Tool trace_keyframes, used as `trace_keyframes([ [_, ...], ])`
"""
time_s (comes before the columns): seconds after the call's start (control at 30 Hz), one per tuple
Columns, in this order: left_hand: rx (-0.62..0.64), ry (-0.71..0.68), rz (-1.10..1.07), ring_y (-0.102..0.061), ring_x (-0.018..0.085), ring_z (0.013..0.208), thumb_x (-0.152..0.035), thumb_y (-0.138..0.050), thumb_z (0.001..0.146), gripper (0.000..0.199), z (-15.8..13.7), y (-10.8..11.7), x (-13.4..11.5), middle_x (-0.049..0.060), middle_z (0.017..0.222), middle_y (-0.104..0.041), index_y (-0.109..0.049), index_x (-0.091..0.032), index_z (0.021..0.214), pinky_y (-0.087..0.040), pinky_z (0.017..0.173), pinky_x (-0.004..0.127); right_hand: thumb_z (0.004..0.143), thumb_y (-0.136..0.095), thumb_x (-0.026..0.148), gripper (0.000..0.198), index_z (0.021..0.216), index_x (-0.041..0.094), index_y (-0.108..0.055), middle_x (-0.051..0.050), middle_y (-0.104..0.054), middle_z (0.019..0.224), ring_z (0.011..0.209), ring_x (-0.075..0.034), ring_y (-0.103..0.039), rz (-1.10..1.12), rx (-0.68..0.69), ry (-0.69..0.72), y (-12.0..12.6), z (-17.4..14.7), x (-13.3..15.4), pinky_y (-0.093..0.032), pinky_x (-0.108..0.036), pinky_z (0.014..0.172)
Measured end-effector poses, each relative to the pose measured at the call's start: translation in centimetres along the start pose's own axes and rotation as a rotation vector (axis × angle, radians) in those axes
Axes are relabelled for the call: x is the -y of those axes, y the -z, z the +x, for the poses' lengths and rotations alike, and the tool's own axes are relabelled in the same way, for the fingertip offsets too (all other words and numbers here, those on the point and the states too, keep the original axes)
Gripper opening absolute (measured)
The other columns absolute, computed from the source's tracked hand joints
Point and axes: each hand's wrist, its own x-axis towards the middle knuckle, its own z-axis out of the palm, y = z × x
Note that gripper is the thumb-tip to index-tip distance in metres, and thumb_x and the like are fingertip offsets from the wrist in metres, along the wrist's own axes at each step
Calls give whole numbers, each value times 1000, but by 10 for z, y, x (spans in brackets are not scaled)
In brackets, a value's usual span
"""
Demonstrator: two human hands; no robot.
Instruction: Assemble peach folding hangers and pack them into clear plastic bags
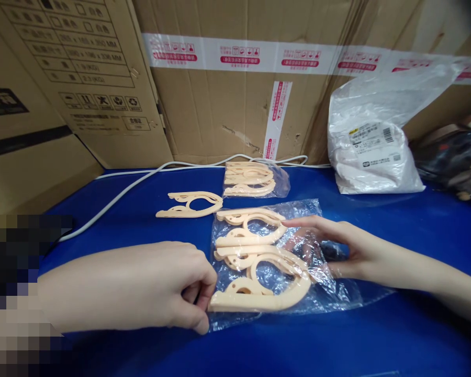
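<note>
Two beige folding clothes hangers (282, 301) lie flat, one above the other, in a clear plastic bag (345, 298). My left hand (180, 285) is closed at the bag's lower left corner, thumb and fingers pinching the film by the end of the nearer hanger. From the right, my right hand (349, 248) reaches over the bag's right part, fingers stretched and apart. Its index fingertip touches the curved end of the farther hanger. Crinkled film partly covers its other fingers, so whether they are inside the bag cannot be told. A loose folding hanger (204, 212) lies behind.
Another clear bag of folded hangers (249, 191) lies at the back. A white cable (129, 193) runs along the blue table (141, 361). A white plastic sack (377, 157) stands back right, dark items (451, 157) beside it. Cardboard boxes (227, 110) wall the rear and left.
</note>
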Motion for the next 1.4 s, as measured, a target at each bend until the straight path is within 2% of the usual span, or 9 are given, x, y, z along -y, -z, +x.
trace_keyframes([
  [0.33, -37, -15, 49, -55, 13, 58, -38, -64, 78, 17, 4, 1, 0, -4, 65, -64, -64, -25, 68, -31, 46, 22, 87, -65, 38, 63, 145, 28, -40, -7, -65, 124, 112, -28, -62, 37, 2, -26, -4, -1, -9, -52, -39, 86],
  [0.47, -5, 18, 39, -54, 12, 54, -36, -63, 77, 16, 5, 1, -5, -4, 60, -64, -62, -24, 66, -30, 45, 22, 89, -62, 40, 59, 144, 29, -42, -5, -65, 126, 111, -25, -62, 23, -3, -36, -4, 1, -8, -54, -35, 82],
  [0.63, 11, 69, 13, -57, 12, 57, -32, -60, 77, 12, 2, 1, -9, -5, 63, -68, -63, -24, 67, -33, 49, 22, 89, -62, 40, 59, 144, 29, -43, -5, -67, 124, 99, -22, -67, -15, -6, -33, -3, -1, -3, -56, -31, 76],
  [0.77, 14, 51, 1, -58, 12, 58, -35, -62, 77, 12, -1, 3, -6, -5, 64, -68, -67, -26, 71, -32, 47, 22, 90, -59, 41, 60, 146, 29, -42, -6, -67, 125, 97, -25, -68, -121, -20, -12, -4, -4, -2, -56, -29, 66],
  [0.97, 61, 71, -63, -59, 13, 58, -36, -64, 78, 9, -5, 4, 5, -5, 65, -70, -70, -30, 79, -31, 44, 23, 90, -58, 43, 60, 147, 30, -41, -4, -73, 106, 86, -23, -69, -160, -12, 21, -1, -6, -1, -56, -29, 62],
  [1.03, 17, 81, -40, -58, 13, 55, -39, -59, 83, 16, -6, 7, 9, -5, 63, -69, -68, -29, 75, -32, 44, 23, 90, -58, 42, 59, 146, 31, -41, -3, -72, 104, 85, -21, -69, -161, -34, 32, 1, -6, 0, -56, -29, 67],
  [1.17, -171, 100, 13, -55, 13, 49, -49, -44, 92, 42, -2, 11, 20, -2, 59, -66, -60, -24, 63, -35, 45, 24, 92, -56, 39, 54, 143, 30, -43, -4, -69, 112, 98, -21, -66, -203, -143, 45, 3, -2, -5, -55, -32, 82],
  [1.27, -269, 90, -6, -56, 12, 49, -52, -40, 94, 46, 6, 9, 30, -2, 61, -65, -59, -23, 63, -38, 47, 23, 93, -56, 38, 52, 143, 30, -42, -5, -67, 120, 106, -21, -64, -172, -210, 25, 1, 1, -11, -52, -35, 90],
  [1.4, -303, 126, -121, -51, 11, 41, -54, -35, 95, 46, 15, 2, 38, -3, 61, -65, -62, -25, 73, -39, 44, 22, 92, -57, 39, 57, 145, 31, -40, -6, -62, 133, 119, -24, -60, -145, -210, 24, -3, 3, -13, -49, -40, 99],
])
